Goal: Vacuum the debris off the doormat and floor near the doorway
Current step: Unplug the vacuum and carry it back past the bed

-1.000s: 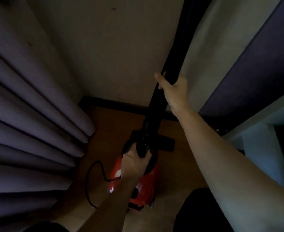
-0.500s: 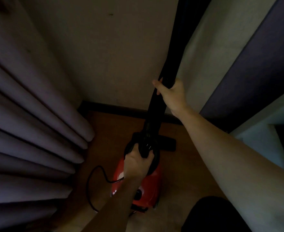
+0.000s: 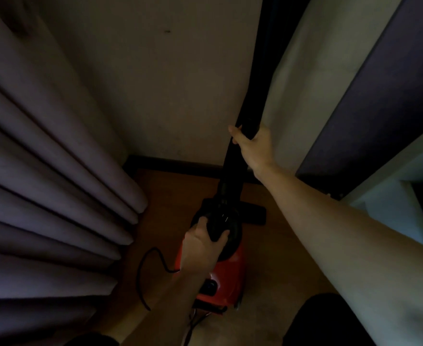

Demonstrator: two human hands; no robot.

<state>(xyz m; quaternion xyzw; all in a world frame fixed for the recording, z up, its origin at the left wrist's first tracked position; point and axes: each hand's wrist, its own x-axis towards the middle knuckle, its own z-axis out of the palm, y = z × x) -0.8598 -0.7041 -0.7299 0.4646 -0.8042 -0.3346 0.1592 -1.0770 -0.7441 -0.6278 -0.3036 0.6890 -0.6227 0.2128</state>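
A red canister vacuum (image 3: 226, 280) stands on the wooden floor (image 3: 178, 193) in a dim corner. My left hand (image 3: 201, 243) grips the black hose fitting (image 3: 224, 222) on top of the canister. A black hose or tube (image 3: 251, 101) rises from there along the wall. My right hand (image 3: 254, 143) grips it higher up. Behind the canister a black floor nozzle (image 3: 254, 214) lies on the floor. No doormat or debris shows in this view.
Folded grey curtains (image 3: 55, 196) hang at the left, close to the vacuum. A black power cord (image 3: 146, 268) loops on the floor beside them. A plain wall (image 3: 168, 96) with a dark baseboard (image 3: 175, 163) closes the corner. A dark panel (image 3: 370, 108) stands at the right.
My right hand has slid a little down the hose. The view has shifted slightly, and my left hand keeps its grip on the fitting.
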